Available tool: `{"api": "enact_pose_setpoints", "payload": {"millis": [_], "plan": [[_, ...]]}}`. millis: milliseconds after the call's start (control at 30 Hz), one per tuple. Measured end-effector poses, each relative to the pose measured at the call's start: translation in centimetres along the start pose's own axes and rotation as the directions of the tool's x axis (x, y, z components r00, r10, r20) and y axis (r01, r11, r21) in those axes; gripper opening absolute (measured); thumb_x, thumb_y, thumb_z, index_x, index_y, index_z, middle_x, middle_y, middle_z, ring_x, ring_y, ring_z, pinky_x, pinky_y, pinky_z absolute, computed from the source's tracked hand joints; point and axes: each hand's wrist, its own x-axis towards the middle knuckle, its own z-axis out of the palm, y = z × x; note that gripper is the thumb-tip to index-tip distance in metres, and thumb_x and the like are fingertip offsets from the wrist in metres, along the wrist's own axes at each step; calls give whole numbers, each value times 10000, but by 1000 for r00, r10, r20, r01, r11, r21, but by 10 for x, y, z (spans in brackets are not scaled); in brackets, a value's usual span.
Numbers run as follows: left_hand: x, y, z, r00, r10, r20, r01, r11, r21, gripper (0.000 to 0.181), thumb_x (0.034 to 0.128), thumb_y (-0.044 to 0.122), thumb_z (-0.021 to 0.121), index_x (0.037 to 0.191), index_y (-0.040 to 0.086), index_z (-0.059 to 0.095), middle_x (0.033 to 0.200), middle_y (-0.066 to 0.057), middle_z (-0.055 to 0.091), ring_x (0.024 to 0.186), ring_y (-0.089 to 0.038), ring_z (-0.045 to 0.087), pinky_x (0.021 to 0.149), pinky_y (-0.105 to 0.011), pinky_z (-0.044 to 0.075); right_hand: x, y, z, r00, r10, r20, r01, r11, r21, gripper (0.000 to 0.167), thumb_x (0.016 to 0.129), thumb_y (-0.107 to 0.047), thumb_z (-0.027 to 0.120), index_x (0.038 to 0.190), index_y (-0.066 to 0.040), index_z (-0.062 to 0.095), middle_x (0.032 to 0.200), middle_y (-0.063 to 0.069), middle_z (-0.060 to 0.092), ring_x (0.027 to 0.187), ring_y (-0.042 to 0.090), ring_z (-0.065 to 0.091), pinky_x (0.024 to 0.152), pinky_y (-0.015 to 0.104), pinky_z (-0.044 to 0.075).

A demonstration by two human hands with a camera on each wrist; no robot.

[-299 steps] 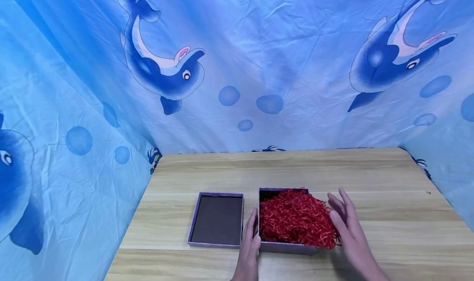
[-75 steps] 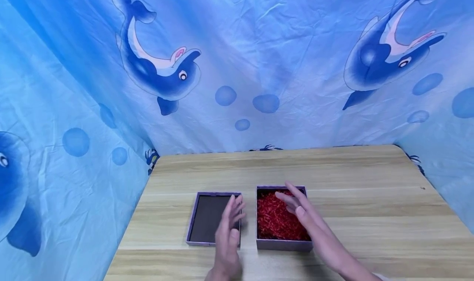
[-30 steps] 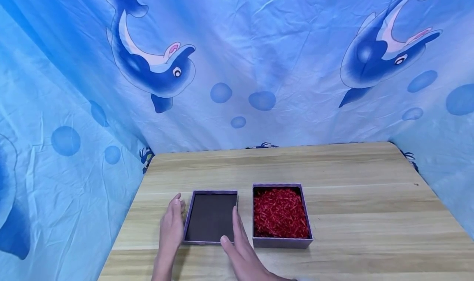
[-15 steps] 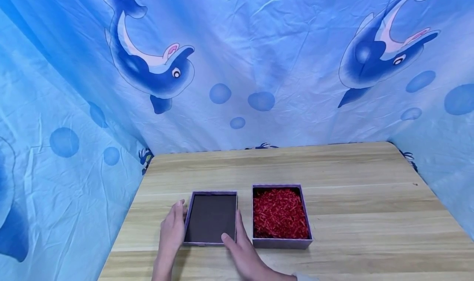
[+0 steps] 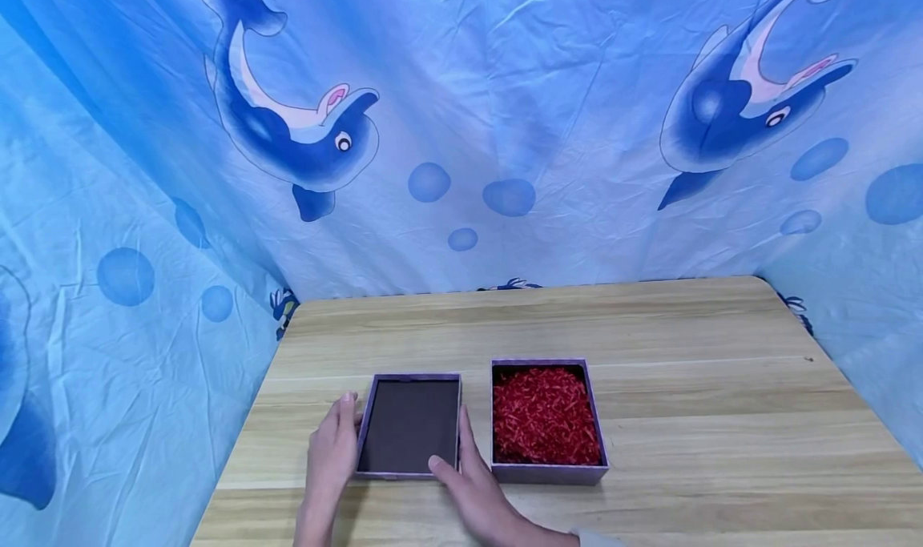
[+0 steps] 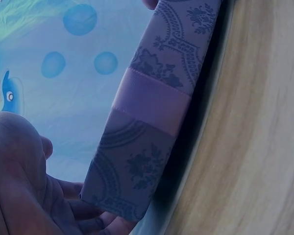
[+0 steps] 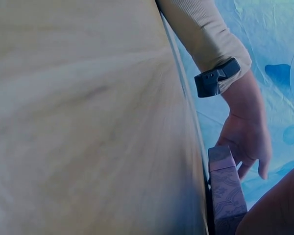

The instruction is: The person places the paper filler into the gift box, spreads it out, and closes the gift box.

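An upturned purple box lid (image 5: 407, 427) with a dark inside lies between my hands on the table's left part. My left hand (image 5: 332, 451) holds its left side; in the left wrist view its fingers (image 6: 100, 220) reach around one end of the lid's patterned side (image 6: 147, 93), which bears a pink ribbon band. My right hand (image 5: 476, 491) grips the near right corner, thumb over the near rim and fingers along the right side. To the right stands the open box base (image 5: 551, 473), filled with red shredded paper (image 5: 548, 419).
The wooden table (image 5: 721, 419) extends behind and to the right of the box. Blue curtains (image 5: 577, 90) printed with dolphins hang behind it and at its sides. A small dark camera (image 7: 216, 78) sits on the left sleeve.
The shredded paper, bulging over the box's right side ten seconds ago, now lies inside. Both hands have moved left from the box to the lid, which has shifted very slightly toward me.
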Motion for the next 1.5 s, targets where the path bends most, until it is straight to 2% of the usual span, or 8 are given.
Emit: {"api": "enact_pose_setpoints", "payload": {"millis": [200,300,533,667,867,1000,1200,1500], "plan": [[-2,3,-3,1000,-19,-15,19,1000,4,725,1210,501,209,1605,-6,544,1431,-305,684,1433,-613,511,1191,-743,378,-6,-4,0,997,-41,64,40,999,10,1035,1110,-341,637,1769,-73,-116,1829,266,-54,1653,562,6,1256,809,38],[-3,4,-4,999,-1,-37,1,1000,-15,692,1217,466,228,1559,-12,592,1377,-318,711,1369,-589,589,1145,-729,431,-11,-11,-1,996,-34,86,31,999,31,1067,1096,-358,655,1777,-145,-139,1847,204,-79,1672,517,-35,1260,805,10],[-6,8,-13,994,43,-96,-50,997,-64,639,1228,413,252,1509,-3,648,1266,-302,767,1223,-510,716,1065,-632,499,-21,-26,-4,980,-128,149,122,991,46,1106,1087,-343,669,1762,-124,-180,1835,169,-184,1674,478,-115,1256,792,-36],[-10,15,-19,984,73,-163,-89,992,-91,583,1228,392,312,1473,30,698,1209,-255,800,1111,-419,777,960,-420,549,-29,-35,-6,978,-136,160,128,990,61,1130,1071,-349,696,1769,-160,-171,1835,155,-182,1676,454,-110,1260,773,-47],[-19,35,-27,971,97,-218,-130,981,-145,564,1222,421,348,1438,82,743,1199,-218,814,933,-1,724,811,-104,502,-40,-53,-13,974,-172,150,164,984,63,1099,1085,-298,696,1780,-231,-153,1847,184,-134,1637,568,139,1205,881,124],[-25,51,-31,973,129,-193,-162,972,-168,543,1220,423,368,1448,97,738,1215,-202,814,922,86,680,803,-121,542,-46,-66,-23,975,-194,110,190,981,46,1078,1074,-257,703,1793,-266,-101,1860,172,-57,1581,571,245,1154,912,204],[-33,74,-31,970,206,-133,-232,945,-231,488,1220,370,410,1443,79,732,1235,-198,810,1012,-46,742,799,-209,613,-52,-84,-44,980,-184,75,177,980,95,1011,1105,-228,665,1792,-349,-66,1868,116,-41,1625,545,150,1210,856,189],[-43,98,-21,969,243,44,-192,855,-481,482,1221,302,425,1499,-28,639,1367,-285,733,1099,-99,750,866,-281,645,-59,-96,-81,975,-215,-49,214,976,-31,929,1126,-215,633,1797,-334,1,1865,124,49,1642,547,184,1255,787,207]]}}
